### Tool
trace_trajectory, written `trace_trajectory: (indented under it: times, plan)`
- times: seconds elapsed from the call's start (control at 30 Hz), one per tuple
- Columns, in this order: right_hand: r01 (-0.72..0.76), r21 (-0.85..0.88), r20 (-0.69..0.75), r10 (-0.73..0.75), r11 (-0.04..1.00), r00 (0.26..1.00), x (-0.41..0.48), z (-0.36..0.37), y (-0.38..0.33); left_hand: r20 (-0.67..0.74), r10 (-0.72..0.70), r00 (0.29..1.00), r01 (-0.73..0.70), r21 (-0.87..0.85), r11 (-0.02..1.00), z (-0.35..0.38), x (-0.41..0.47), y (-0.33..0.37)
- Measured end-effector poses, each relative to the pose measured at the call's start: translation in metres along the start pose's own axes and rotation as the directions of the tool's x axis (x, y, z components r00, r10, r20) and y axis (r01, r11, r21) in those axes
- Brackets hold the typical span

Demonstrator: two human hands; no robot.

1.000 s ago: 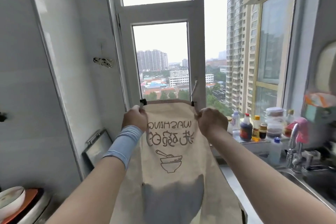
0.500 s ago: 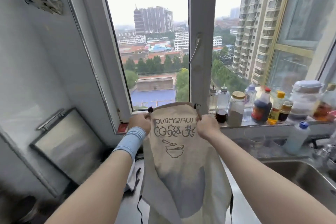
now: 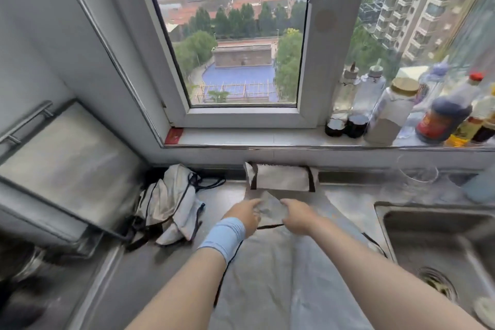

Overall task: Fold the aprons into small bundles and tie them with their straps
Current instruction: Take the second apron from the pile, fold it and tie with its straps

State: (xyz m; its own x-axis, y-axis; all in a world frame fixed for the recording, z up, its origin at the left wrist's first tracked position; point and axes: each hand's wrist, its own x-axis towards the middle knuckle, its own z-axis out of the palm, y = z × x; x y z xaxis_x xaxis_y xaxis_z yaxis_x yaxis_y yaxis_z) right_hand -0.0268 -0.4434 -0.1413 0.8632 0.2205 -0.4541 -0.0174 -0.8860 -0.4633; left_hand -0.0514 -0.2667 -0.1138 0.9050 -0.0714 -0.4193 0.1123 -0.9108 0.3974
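An apron (image 3: 289, 270) lies spread flat on the steel desk (image 3: 150, 270), running from the bottom of the view up to the wall below the window sill (image 3: 241, 139). Its top end is folded over against that wall, showing a pale band crossed by two dark straps. A thin dark strap trails along the apron's left edge and another curves off its right edge near the sink (image 3: 439, 249).

Both hands reach forward over the middle of the cloth. The left hand (image 3: 242, 215), with a light blue band on its wrist, and the right hand (image 3: 298, 215) sit close together, each pinching a raised fold of the fabric between them, just below the folded top end. The fingers are curled onto the cloth, though motion blur hides the exact grip.

To the left of the spread apron, a second apron (image 3: 171, 211) lies crumpled in a heap on the desk, its dark straps tangled around it, touching the tilted metal tray (image 3: 67, 163) that leans at the far left.

On the sill at the right stand several bottles (image 3: 444, 115) and a jar (image 3: 391, 115), well apart from the hands. A clear glass (image 3: 417, 174) stands on the desk behind the sink.
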Motion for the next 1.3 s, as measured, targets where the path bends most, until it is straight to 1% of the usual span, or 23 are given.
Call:
trace_trajectory:
  times: [0.07, 0.13, 0.17, 0.23, 0.33, 0.43, 0.57, 0.63, 0.7, 0.73, 0.8, 0.83, 0.9, 0.97, 1.0, 1.03, 1.07, 1.1, 1.13, 1.17, 1.2, 1.27, 1.3]
  plan:
    - [-0.007, -0.008, 0.078, 0.008, 1.000, 0.997, 0.001, 0.032, 0.004, 0.059, 0.004, 0.998, -0.008, 0.056, 0.998, 0.027, 0.002, -0.007]
    - [-0.065, 0.019, 0.104, 0.062, 0.998, 0.993, 0.001, 0.059, 0.007, 0.102, -0.024, 0.994, 0.019, 0.054, 0.998, 0.051, 0.003, -0.014]
    - [-0.112, 0.069, 0.087, 0.106, 0.991, 0.990, 0.003, 0.070, 0.007, 0.136, -0.050, 0.989, 0.047, 0.027, 0.999, 0.060, 0.003, -0.016]
    - [-0.235, 0.164, 0.003, 0.238, 0.958, 0.971, 0.002, 0.085, 0.006, 0.207, -0.082, 0.975, 0.084, -0.001, 0.996, 0.077, 0.005, -0.020]
    - [-0.390, 0.179, -0.119, 0.414, 0.903, 0.903, 0.004, 0.095, 0.005, 0.261, -0.085, 0.961, 0.073, 0.057, 0.996, 0.094, 0.004, -0.029]
    - [-0.484, 0.303, -0.119, 0.536, 0.821, 0.836, 0.008, 0.102, 0.003, 0.258, -0.061, 0.964, 0.043, 0.074, 0.996, 0.103, 0.002, -0.042]
    - [-0.506, 0.323, -0.062, 0.552, 0.799, 0.832, 0.009, 0.116, 0.002, 0.220, -0.010, 0.975, 0.008, 0.012, 1.000, 0.106, 0.001, -0.054]
    - [-0.498, 0.365, -0.045, 0.549, 0.786, 0.834, 0.008, 0.118, -0.001, 0.227, -0.012, 0.974, 0.043, -0.131, 0.991, 0.105, -0.002, -0.055]
    - [-0.441, 0.513, -0.010, 0.519, 0.736, 0.855, 0.005, 0.114, -0.015, 0.234, 0.000, 0.972, 0.075, -0.313, 0.947, 0.099, -0.006, -0.054]
    - [-0.389, 0.615, 0.007, 0.489, 0.686, 0.872, 0.004, 0.111, -0.024, 0.238, 0.008, 0.971, 0.083, -0.369, 0.926, 0.096, -0.009, -0.053]
    - [-0.285, 0.735, 0.035, 0.385, 0.615, 0.922, 0.002, 0.104, -0.040, 0.210, 0.012, 0.978, 0.083, -0.438, 0.895, 0.086, -0.012, -0.053]
    - [-0.247, 0.768, 0.067, 0.310, 0.591, 0.948, 0.000, 0.100, -0.047, 0.196, 0.013, 0.980, 0.085, -0.484, 0.871, 0.080, -0.013, -0.055]
    - [-0.220, 0.819, 0.187, 0.117, 0.529, 0.975, -0.004, 0.089, -0.063, 0.160, -0.013, 0.987, 0.101, -0.553, 0.827, 0.066, -0.015, -0.063]
    - [-0.225, 0.842, 0.298, -0.075, 0.489, 0.952, -0.006, 0.081, -0.076, 0.072, -0.109, 0.991, 0.131, -0.519, 0.845, 0.046, -0.019, -0.074]
    - [-0.218, 0.841, 0.320, -0.131, 0.495, 0.938, -0.008, 0.078, -0.084, 0.032, -0.163, 0.986, 0.159, -0.472, 0.867, 0.035, -0.021, -0.082]
    - [-0.200, 0.841, 0.304, -0.134, 0.503, 0.943, -0.009, 0.078, -0.091, -0.006, -0.204, 0.979, 0.182, -0.424, 0.887, 0.024, -0.023, -0.090]
    - [-0.171, 0.847, 0.254, -0.101, 0.504, 0.962, -0.011, 0.079, -0.098, -0.026, -0.235, 0.972, 0.208, -0.376, 0.903, 0.015, -0.023, -0.099]
    - [-0.140, 0.845, 0.179, -0.026, 0.515, 0.984, -0.013, 0.082, -0.104, -0.029, -0.272, 0.962, 0.249, -0.323, 0.913, 0.003, -0.024, -0.109]
    - [-0.113, 0.828, 0.104, 0.047, 0.549, 0.993, -0.017, 0.087, -0.110, -0.031, -0.327, 0.945, 0.308, -0.263, 0.914, -0.006, -0.026, -0.123]
    - [-0.095, 0.787, 0.047, 0.094, 0.610, 0.994, -0.019, 0.092, -0.109, -0.036, -0.388, 0.921, 0.374, -0.198, 0.906, -0.013, -0.027, -0.136]
    - [-0.083, 0.721, 0.014, 0.106, 0.688, 0.994, -0.022, 0.099, -0.107, -0.052, -0.447, 0.893, 0.436, -0.141, 0.889, -0.019, -0.031, -0.148]
    - [-0.095, 0.522, 0.011, 0.104, 0.847, 0.994, -0.028, 0.117, -0.096, -0.129, -0.529, 0.839, 0.525, -0.065, 0.849, -0.023, -0.041, -0.168]
    - [-0.116, 0.422, 0.026, 0.116, 0.899, 0.993, -0.031, 0.125, -0.090, -0.201, -0.526, 0.826, 0.531, -0.032, 0.847, -0.022, -0.048, -0.172]
